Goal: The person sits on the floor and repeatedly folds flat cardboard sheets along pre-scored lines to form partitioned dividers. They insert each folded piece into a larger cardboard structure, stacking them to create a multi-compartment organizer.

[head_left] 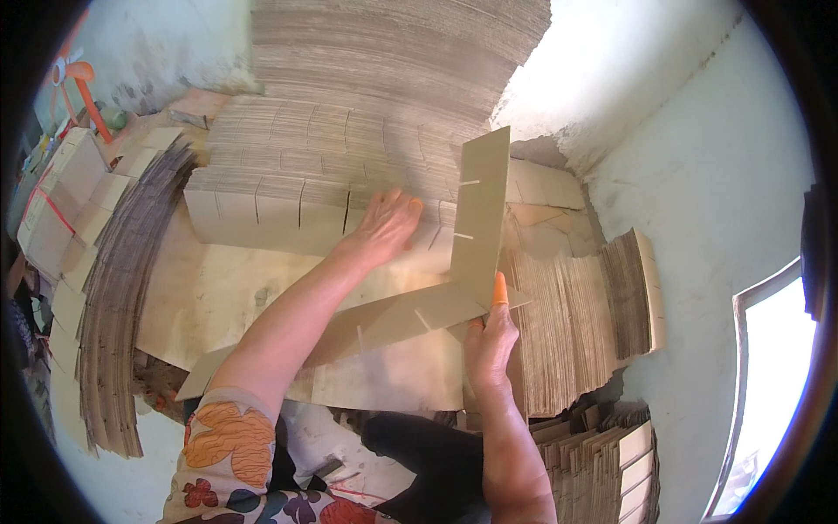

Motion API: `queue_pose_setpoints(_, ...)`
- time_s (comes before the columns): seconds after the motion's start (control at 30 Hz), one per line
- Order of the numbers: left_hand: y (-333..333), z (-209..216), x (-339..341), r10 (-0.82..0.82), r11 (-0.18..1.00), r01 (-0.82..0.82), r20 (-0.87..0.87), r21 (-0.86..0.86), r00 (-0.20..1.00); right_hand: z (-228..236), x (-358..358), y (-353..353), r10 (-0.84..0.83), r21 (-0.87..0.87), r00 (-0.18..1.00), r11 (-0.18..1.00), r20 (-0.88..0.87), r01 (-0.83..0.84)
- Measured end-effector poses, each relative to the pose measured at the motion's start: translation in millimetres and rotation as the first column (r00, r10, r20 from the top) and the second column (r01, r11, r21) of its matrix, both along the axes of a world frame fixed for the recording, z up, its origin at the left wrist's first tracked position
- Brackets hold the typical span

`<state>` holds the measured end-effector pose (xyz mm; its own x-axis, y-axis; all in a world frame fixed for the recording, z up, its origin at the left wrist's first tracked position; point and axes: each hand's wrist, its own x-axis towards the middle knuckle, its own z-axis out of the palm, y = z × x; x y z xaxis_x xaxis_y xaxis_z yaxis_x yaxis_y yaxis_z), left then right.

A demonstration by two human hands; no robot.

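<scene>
My right hand [493, 345] is closed around the meeting corner of two slotted cardboard strips. One cardboard strip [481, 196] stands nearly upright with short slots in its left edge; the other strip [384, 327] slants down to the left, passing under my left forearm. How they join is partly hidden by my fingers. My left hand [388, 227] reaches to the front row of a stack of slotted strips [271, 205], its fingers curled over the top edge of the front strip. Orange covers show on a finger of each hand.
A pale board [236, 279] lies beneath my arms. Tall cardboard stacks rise at the back [375, 52] and along the left [131, 279]. More cardboard bundles [563, 323] stand at the right beside the wall. An orange fan [83, 79] is at far left, a bright window [768, 393] at right.
</scene>
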<state>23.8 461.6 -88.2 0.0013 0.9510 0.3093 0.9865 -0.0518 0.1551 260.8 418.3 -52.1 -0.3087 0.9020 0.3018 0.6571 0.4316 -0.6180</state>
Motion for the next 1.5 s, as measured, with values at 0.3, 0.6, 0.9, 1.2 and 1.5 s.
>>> queue_pose_setpoints(0.3,14.7,-26.9,0.5,-0.044,0.991,0.059,-0.124,0.119,0.991,2.0,0.6,-4.4,0.089,0.062,0.994,0.995,-0.071,-0.084)
queue_pose_setpoints(0.6,-4.1,-3.8,2.3,-0.129,0.988,0.130,-0.017,0.079,0.992,3.8,0.2,-6.7,0.106,0.033,0.993,0.994,-0.050,-0.105)
queue_pose_setpoints(0.9,-24.3,15.3,10.5,-0.224,0.958,0.205,0.074,0.202,0.972,-0.4,0.2,-5.6,0.103,0.016,0.994,0.995,0.026,-0.103)
queue_pose_setpoints(1.2,-32.7,15.9,18.4,-0.203,0.946,0.185,0.042,0.268,0.978,-3.9,8.3,-5.8,0.161,0.110,0.979,0.978,0.125,-0.175)
queue_pose_setpoints(1.5,-49.0,37.1,35.0,-0.380,0.890,0.303,0.186,0.340,0.906,-21.7,13.5,2.8,0.148,0.056,0.969,0.985,0.200,-0.162)
